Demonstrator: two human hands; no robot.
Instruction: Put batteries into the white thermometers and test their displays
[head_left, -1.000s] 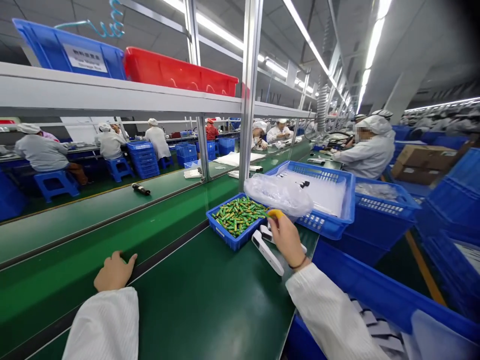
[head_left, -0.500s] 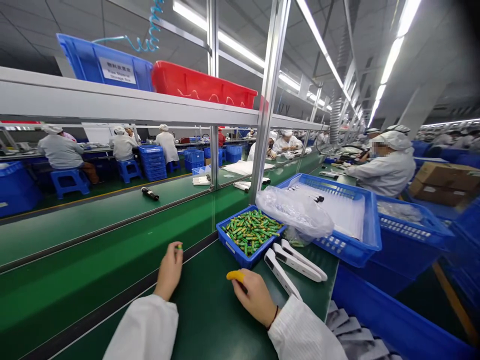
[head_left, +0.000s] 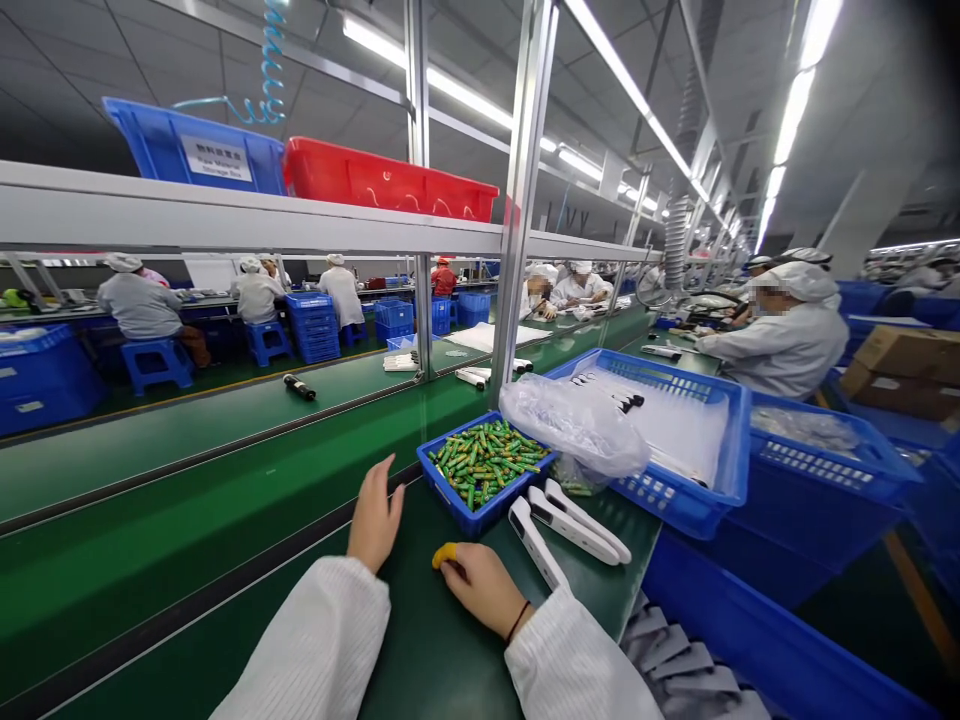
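My left hand (head_left: 376, 515) is above the green table beside the dark belt edge, its fingers apart and nothing visible in it. To its right is a blue tray (head_left: 471, 522) full of green batteries (head_left: 491, 458). My right hand (head_left: 484, 585) is over the table in front of this tray, with a yellow cover (head_left: 445, 554) on a finger. Its fingers are curled together, and what they hold, if anything, is hidden. Several white handheld devices (head_left: 538, 545) lie right of my right hand.
A clear plastic bag (head_left: 574, 422) rests against a large blue basket (head_left: 731, 470). A black device (head_left: 300, 387) lies across the green belt (head_left: 225, 500). Metal posts (head_left: 519, 200) rise behind the tray. At the right sits a person in white (head_left: 784, 335).
My left hand has moved right, towards the battery tray, and opened; the small green item at its fingertips no longer shows. My right hand has shifted slightly left in view.
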